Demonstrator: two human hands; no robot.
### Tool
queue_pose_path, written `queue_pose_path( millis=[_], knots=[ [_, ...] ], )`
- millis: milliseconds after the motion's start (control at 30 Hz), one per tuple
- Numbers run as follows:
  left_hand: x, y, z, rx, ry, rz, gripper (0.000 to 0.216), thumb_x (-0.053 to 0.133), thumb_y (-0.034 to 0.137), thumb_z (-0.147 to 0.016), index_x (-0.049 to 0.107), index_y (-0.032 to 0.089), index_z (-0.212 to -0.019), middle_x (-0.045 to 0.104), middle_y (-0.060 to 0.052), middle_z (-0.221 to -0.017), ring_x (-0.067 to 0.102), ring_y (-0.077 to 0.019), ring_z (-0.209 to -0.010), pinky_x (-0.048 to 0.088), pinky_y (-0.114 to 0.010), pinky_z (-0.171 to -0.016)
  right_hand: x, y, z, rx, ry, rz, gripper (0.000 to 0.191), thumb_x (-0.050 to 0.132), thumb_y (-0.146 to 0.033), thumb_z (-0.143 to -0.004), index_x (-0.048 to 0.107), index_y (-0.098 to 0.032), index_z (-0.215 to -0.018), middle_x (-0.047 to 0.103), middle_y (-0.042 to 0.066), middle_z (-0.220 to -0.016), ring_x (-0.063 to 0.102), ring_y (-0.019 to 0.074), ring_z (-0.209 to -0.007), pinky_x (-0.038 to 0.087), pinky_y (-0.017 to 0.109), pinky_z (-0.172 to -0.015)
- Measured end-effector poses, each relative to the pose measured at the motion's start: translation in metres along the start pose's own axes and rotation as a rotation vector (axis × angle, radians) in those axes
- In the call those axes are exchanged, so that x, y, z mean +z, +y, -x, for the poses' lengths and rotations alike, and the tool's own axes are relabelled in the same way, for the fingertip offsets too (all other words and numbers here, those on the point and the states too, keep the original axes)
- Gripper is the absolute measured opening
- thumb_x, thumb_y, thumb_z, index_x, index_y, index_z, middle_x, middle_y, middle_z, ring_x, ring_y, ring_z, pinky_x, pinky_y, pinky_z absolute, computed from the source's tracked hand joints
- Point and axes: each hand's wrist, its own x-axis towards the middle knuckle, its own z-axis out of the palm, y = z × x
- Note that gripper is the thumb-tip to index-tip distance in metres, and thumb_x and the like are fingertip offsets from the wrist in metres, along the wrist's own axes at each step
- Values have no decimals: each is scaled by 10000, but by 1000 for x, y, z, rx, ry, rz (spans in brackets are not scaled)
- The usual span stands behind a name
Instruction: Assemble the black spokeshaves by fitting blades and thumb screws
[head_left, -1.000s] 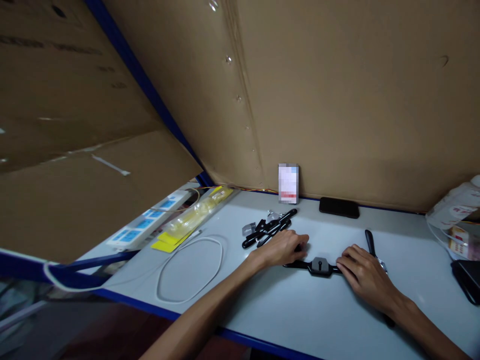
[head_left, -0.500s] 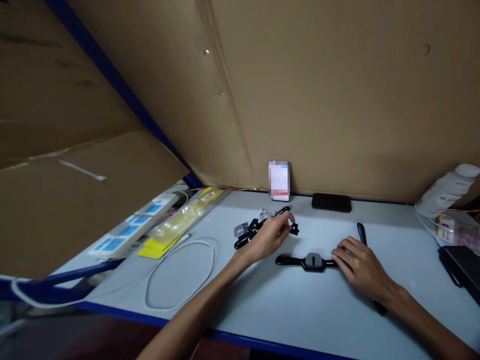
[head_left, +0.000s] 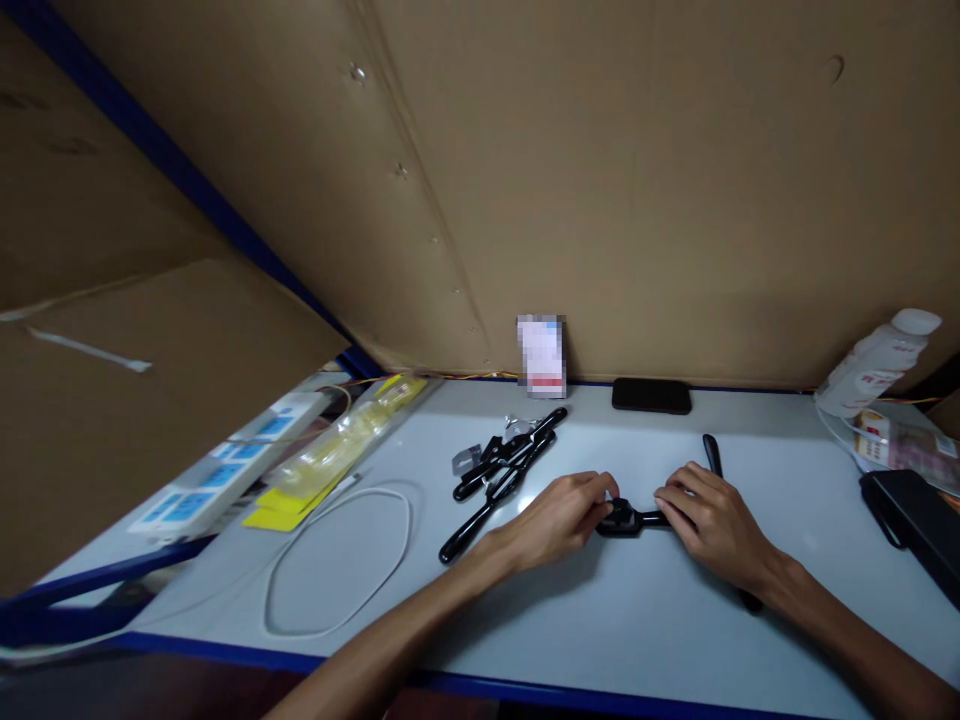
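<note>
A black spokeshave [head_left: 630, 530] lies across the table in front of me. Its right handle is gripped by my right hand [head_left: 712, 522], fingers closed round it. My left hand [head_left: 562, 520] pinches a small black clamp plate [head_left: 619, 508] over the middle of the spokeshave body, where the grey blade is now mostly covered. Whether the plate is seated flat, I cannot tell. Beneath my right hand passes another black handled tool [head_left: 712, 456], its middle hidden. Left of my hands lies a pile of black spokeshaves [head_left: 517, 465] with a loose grey blade [head_left: 466, 460].
A lit phone [head_left: 541, 358] leans on the cardboard wall, with a dark phone [head_left: 651, 395] lying nearby. At right are a bottle [head_left: 874, 365] and a black case [head_left: 911, 525]. A white cable [head_left: 409, 530], yellow packaging [head_left: 330, 460] and a power strip [head_left: 225, 475] lie left.
My left hand has moved right and down from the pile, bringing the black clamp plate onto the spokeshave body. My right hand stays on the handle. The view has shifted slightly.
</note>
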Motion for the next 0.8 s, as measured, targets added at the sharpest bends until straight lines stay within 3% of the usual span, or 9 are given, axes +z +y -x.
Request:
queue_pose_path(
  millis=[300, 433, 567, 700, 800],
  knots=[
    [11, -3, -4, -58, -58, -231, 57, 530, 209, -999, 584, 193, -993, 657, -36, -854, 648, -210, -794, 441, -292, -698, 0, 1, 0, 3, -9, -29, 300, 454, -169, -1048, 711, -167, -892, 626, 66, -847, 563, 202, -816, 489, 349, -733],
    [6, 2, -5, -79, -65, -352, 156, 580, 356, -1001, 613, 204, -1020, 677, -50, -868, 654, -219, -770, 437, -301, -669, 3, 5, 3, -6, 1, -38, 274, 459, -166, -1047, 696, -166, -910, 630, 70, -856, 576, 209, -821, 492, 361, -740],
    [-23, -13, -4, -193, 39, -422, 195, 531, 370, -1019, 627, 218, -1093, 708, -69, -953, 663, -227, -834, 456, -313, -725, 6, 7, 4, -3, 27, -29, 257, 470, -191, -1048, 689, -164, -917, 638, 74, -861, 594, 213, -815, 504, 370, -735],
    [-65, -55, 7, -429, 220, -483, 213, 429, 198, -1016, 632, 192, -1080, 698, -116, -998, 657, -274, -940, 462, -353, -786, 6, 6, 4, -6, 39, -21, 279, 460, -204, -1053, 700, -175, -915, 644, 73, -851, 603, 213, -808, 513, 371, -724],
    [-84, -91, 18, -565, 288, -509, 280, 456, 156, -984, 605, 182, -1220, 663, -158, -1139, 636, -308, -1049, 471, -363, -800, 6, 4, 4, 1, 38, -22, 307, 443, -211, -1056, 706, -182, -901, 644, 73, -841, 606, 213, -794, 516, 370, -708]
  ],
)
